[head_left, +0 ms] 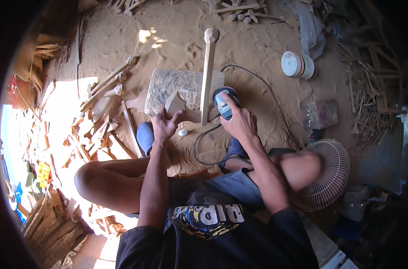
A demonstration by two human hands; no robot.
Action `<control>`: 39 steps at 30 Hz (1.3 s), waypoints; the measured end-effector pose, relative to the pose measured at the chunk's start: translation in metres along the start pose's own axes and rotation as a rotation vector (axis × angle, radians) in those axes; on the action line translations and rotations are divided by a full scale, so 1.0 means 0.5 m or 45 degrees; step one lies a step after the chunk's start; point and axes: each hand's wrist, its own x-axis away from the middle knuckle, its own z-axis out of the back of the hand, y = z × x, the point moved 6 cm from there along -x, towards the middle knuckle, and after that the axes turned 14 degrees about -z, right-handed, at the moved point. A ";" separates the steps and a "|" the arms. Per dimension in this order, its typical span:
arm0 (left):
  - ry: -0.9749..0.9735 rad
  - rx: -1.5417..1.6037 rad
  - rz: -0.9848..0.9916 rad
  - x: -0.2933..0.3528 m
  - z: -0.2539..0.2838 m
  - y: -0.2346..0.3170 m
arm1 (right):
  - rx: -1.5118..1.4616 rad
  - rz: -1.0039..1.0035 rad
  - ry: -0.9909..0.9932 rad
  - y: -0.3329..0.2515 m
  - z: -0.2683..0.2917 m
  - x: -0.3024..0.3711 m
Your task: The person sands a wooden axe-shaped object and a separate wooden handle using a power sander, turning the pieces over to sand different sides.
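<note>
Both hands busy, and the pale wooden piece [207, 76] stands right between them!
Far left, a blue shoe [144, 136] sits at eight o'clock from the left hand [165, 125]; that hand has thumb and fingers pinching the piece's flared end, which lies at one o'clock from it, over a stone block [161, 85]; a small white object [182, 132] rests at four o'clock, just beside the hand; on we go to the long post, running up towards twelve o'clock to a faceted knob, its foot at nine o'clock from the right hand [242, 123]; here the fingers wrap a power tool [225, 105], index stretched along it, just beside the post, contact impossible to tell; a dark cable [275, 98] curves away at two o'clock.
</note>
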 end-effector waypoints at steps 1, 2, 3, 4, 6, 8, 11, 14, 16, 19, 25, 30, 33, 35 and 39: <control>0.003 0.000 -0.001 0.002 0.002 -0.003 | 0.000 0.003 0.001 0.004 0.004 -0.002; 0.010 0.004 -0.025 0.002 0.004 -0.005 | -0.065 -0.045 -0.023 0.012 0.008 -0.006; 0.014 0.011 -0.048 0.003 0.003 -0.005 | -0.129 -0.098 -0.046 0.025 0.012 -0.008; 0.014 0.012 -0.048 0.004 0.002 -0.007 | -0.128 -0.098 -0.046 0.035 0.012 -0.011; 0.002 -0.018 -0.010 0.002 -0.002 -0.011 | -0.345 -0.010 -0.023 0.052 0.008 -0.018; 0.015 0.017 -0.026 0.002 -0.005 -0.005 | -0.393 -0.001 -0.024 0.074 -0.004 -0.024; 0.024 0.009 -0.027 0.002 -0.004 -0.008 | -0.481 0.040 -0.031 0.089 -0.019 -0.033; 0.018 -0.016 -0.011 0.006 -0.003 -0.013 | -0.547 0.063 -0.073 0.085 -0.026 -0.031; 0.016 0.010 -0.017 0.002 -0.010 -0.012 | -0.569 0.057 -0.099 0.097 -0.031 -0.036; 0.022 0.029 -0.011 0.003 -0.013 -0.019 | -0.552 0.055 -0.099 0.099 -0.032 -0.038; 0.056 -0.017 -0.088 -0.001 -0.007 -0.013 | -0.118 -0.167 -0.075 0.066 0.018 -0.017; 0.071 0.076 0.108 0.002 -0.012 -0.031 | -0.102 -0.228 0.031 0.080 0.048 -0.013; 0.063 -0.009 0.143 0.002 -0.001 -0.043 | -0.230 -0.140 0.136 0.075 0.065 -0.009; -0.040 -0.489 0.134 0.001 0.012 -0.036 | -0.326 -0.061 0.179 0.065 0.080 0.000; -0.360 -1.154 0.075 0.003 -0.037 0.027 | -0.361 -0.034 0.221 0.054 0.128 0.028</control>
